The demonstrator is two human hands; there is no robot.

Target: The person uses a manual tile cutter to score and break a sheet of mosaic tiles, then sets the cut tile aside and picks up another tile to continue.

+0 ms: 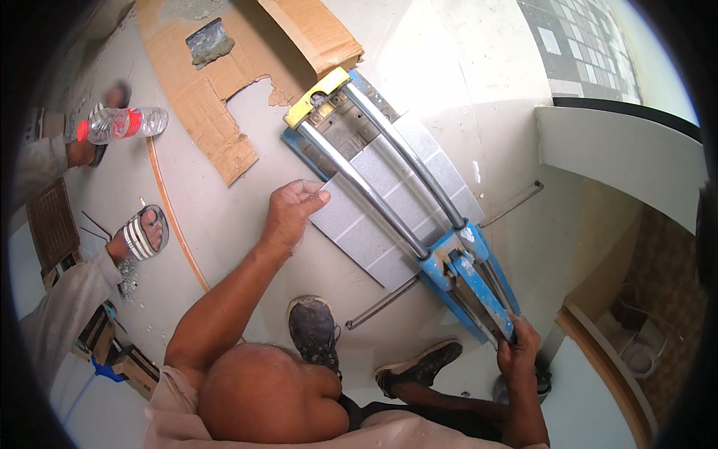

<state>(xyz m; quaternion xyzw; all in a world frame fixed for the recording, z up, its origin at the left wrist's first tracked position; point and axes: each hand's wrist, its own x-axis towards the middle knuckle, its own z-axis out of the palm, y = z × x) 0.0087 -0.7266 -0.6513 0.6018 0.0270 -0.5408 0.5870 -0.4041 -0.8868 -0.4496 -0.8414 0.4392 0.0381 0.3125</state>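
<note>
Left hand (290, 213) is pinching a grey tile (357, 233), right hand (517, 343) wrapped round the blue tile-cutter handle (483, 293); bottle's red label (134, 122) is unreadable from here.

bare forearms, a loose pale top (168, 408) and dusty dark shoes

my top is a soft pinkish beige, its thin-looking cloth creased and hanging in folds; black cloth (458, 423) shows at my lap, too little of it to tell the cut. my left forearm (232, 303) and right forearm (526, 408) are uncovered, as is my rounded left knee (254, 382). my fingers (303, 187) are ungloved. my left shoe (310, 329) is black and round-toed, with laces over the top and pale specks and smudges across it; my right shoe (430, 365) is dark too, with a lighter sole edge.
</note>
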